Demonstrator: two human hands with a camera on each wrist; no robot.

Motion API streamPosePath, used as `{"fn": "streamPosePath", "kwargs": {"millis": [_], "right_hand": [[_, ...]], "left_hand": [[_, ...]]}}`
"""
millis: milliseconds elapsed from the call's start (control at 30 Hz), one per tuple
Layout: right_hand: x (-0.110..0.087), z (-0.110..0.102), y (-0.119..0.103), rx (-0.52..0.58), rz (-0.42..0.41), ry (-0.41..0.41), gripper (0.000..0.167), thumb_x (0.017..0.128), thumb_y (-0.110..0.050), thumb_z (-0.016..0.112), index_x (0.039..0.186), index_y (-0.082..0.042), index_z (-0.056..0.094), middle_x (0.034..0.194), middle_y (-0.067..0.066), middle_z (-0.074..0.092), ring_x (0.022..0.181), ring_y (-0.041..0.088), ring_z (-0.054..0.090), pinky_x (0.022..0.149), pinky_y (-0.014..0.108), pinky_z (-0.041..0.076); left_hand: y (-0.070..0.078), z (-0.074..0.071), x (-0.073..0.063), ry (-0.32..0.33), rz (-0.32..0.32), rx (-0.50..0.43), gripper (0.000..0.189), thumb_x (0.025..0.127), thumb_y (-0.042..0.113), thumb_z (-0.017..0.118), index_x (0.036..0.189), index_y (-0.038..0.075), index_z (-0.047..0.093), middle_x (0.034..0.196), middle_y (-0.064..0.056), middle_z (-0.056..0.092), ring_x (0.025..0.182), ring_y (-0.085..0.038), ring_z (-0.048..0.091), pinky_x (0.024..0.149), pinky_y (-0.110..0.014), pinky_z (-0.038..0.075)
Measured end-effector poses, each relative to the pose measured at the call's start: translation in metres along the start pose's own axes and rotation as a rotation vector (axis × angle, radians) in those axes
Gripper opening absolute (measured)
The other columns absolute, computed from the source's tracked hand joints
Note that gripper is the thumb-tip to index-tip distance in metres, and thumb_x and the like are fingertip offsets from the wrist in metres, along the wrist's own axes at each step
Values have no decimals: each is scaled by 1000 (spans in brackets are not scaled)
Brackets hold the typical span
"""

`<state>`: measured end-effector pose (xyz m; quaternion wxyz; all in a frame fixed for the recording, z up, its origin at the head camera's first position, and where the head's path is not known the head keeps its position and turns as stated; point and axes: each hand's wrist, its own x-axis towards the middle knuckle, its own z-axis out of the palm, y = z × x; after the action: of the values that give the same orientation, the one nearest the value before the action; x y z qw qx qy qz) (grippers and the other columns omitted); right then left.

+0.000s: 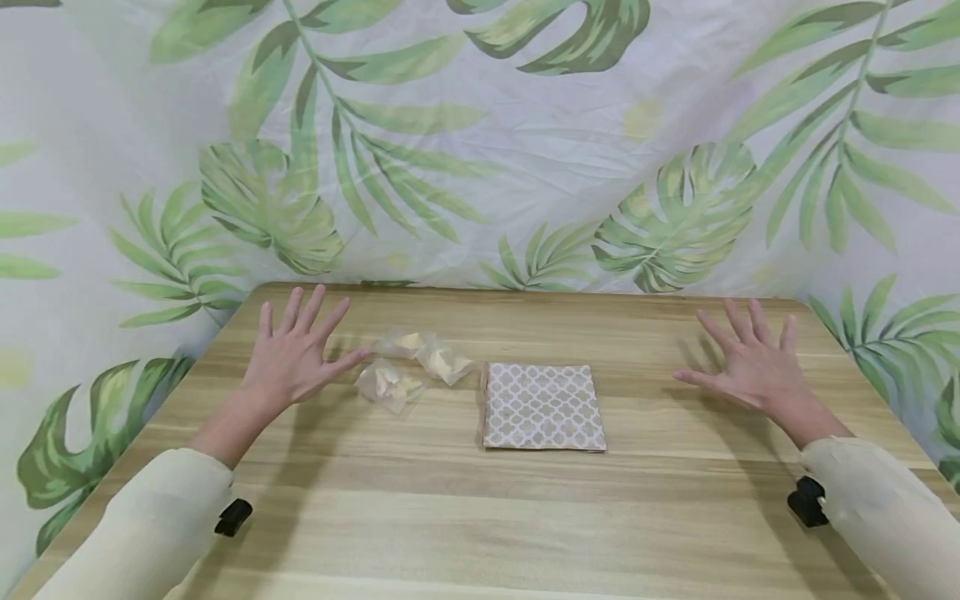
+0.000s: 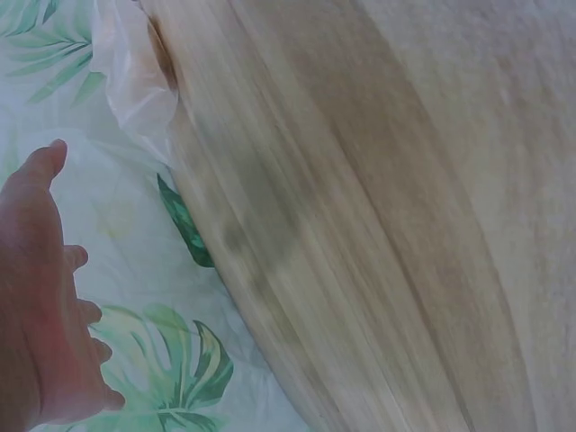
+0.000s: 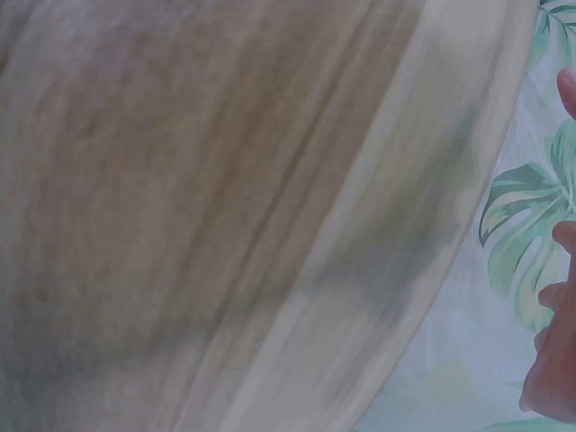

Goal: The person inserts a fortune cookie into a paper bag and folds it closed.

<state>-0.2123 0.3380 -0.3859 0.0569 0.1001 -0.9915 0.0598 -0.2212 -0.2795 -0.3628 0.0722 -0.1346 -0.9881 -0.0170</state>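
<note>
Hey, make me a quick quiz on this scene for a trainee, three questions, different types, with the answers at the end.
1. How many small clear packets lie on the table?

2. True or false: the right hand is gripping the patterned square.

3. In the head view, where is the patterned square relative to the packets?
A) To their left
B) To their right
C) On top of them

Key
1. Three.
2. False: its fingers are spread, and it is apart from the square.
3. B.
</note>
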Motion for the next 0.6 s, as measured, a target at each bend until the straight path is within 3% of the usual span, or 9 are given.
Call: {"fn": "streamPosePath", "kwargs": {"millis": [233, 600], "right_hand": [[1, 1, -6, 5, 3, -42, 104, 88, -77, 58, 164, -13, 29, 170, 28, 9, 155, 51, -6, 109, 82, -10], [3, 4, -11, -5, 0, -35, 105, 85, -79, 60, 163, -13, 31, 169, 27, 10, 155, 50, -4, 110, 80, -13]], "left_hand": [[3, 3, 2, -17, 7, 18, 92, 96, 76, 44, 165, 17, 27, 170, -24, 13, 155, -50, 5, 118, -74, -2], [10, 4, 8, -22, 2, 37, 93, 95, 78, 44, 165, 19, 27, 171, -22, 12, 156, -49, 3, 117, -75, -3]]}}
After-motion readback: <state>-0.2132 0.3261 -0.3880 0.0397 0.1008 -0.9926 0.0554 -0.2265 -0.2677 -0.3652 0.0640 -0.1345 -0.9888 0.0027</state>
